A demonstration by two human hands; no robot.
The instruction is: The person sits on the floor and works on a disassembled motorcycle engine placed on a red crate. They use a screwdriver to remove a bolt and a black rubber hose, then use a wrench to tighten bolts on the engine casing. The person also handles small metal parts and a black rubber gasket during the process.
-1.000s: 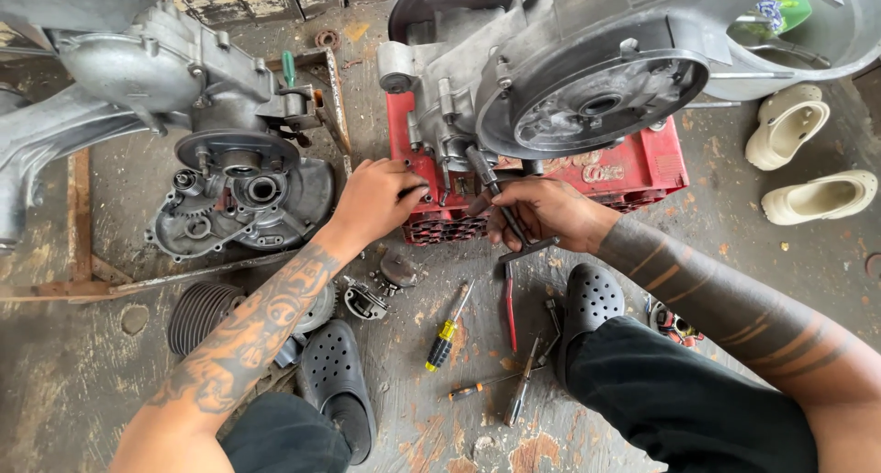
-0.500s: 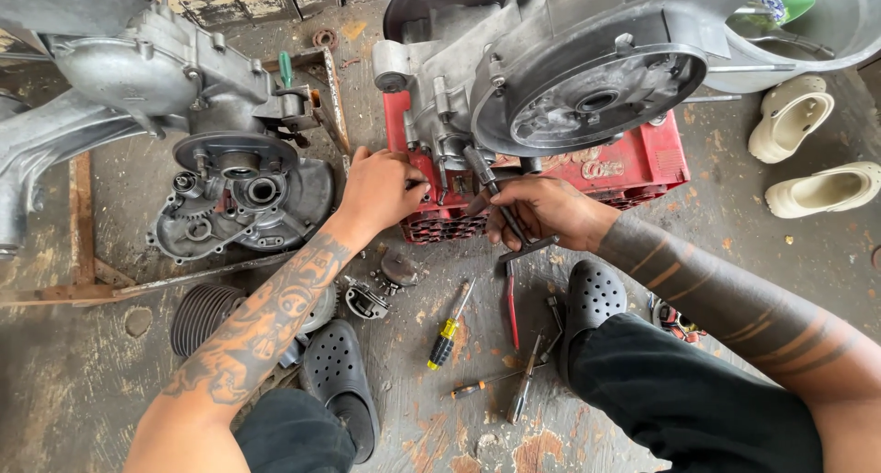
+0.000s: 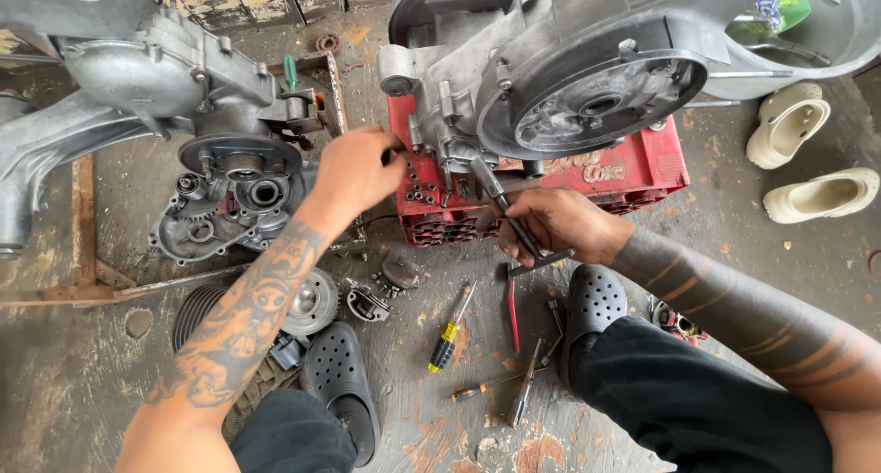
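**A:** Head view, looking straight down. What do we meet first, nearest to us?

**B:** Our own knees in black trousers and two black perforated clogs (image 3: pixel 338 388) on a scuffed concrete floor (image 3: pixel 64 409). Between the feet lie a yellow-and-black screwdriver (image 3: pixel 448 335), a second thin driver and a red-handled tool.

**A:** And our hands?

**B:** Our right hand (image 3: pixel 551 223) is curled tight around a dark T-handle wrench (image 3: pixel 512 221). The crossbar sits just below the fist, toward us. The shaft runs up and to the left, away from us, into the grey engine casing (image 3: pixel 587 88).

**A:** So the long axis is a diagonal?

**B:** Yes, from lower right near the hand to upper left at the engine. The fastener it meets is hidden behind the casing's fittings, so we can only say it seems to sit low on the engine's left side.

**A:** The left hand?

**B:** Our left hand (image 3: pixel 353 172) reaches further out, fingers bent against the engine's left edge, just beside the wrench tip. We cannot tell whether it grips a part or only braces.

**A:** Which hand is nearer the work?

**B:** The left; the right stays back at the handle.

**A:** Beyond that?

**B:** The engine rests on a red plastic crate (image 3: pixel 633 166). To the left lies an opened engine half (image 3: pixel 229 207); far right, two cream clogs (image 3: pixel 798 161).
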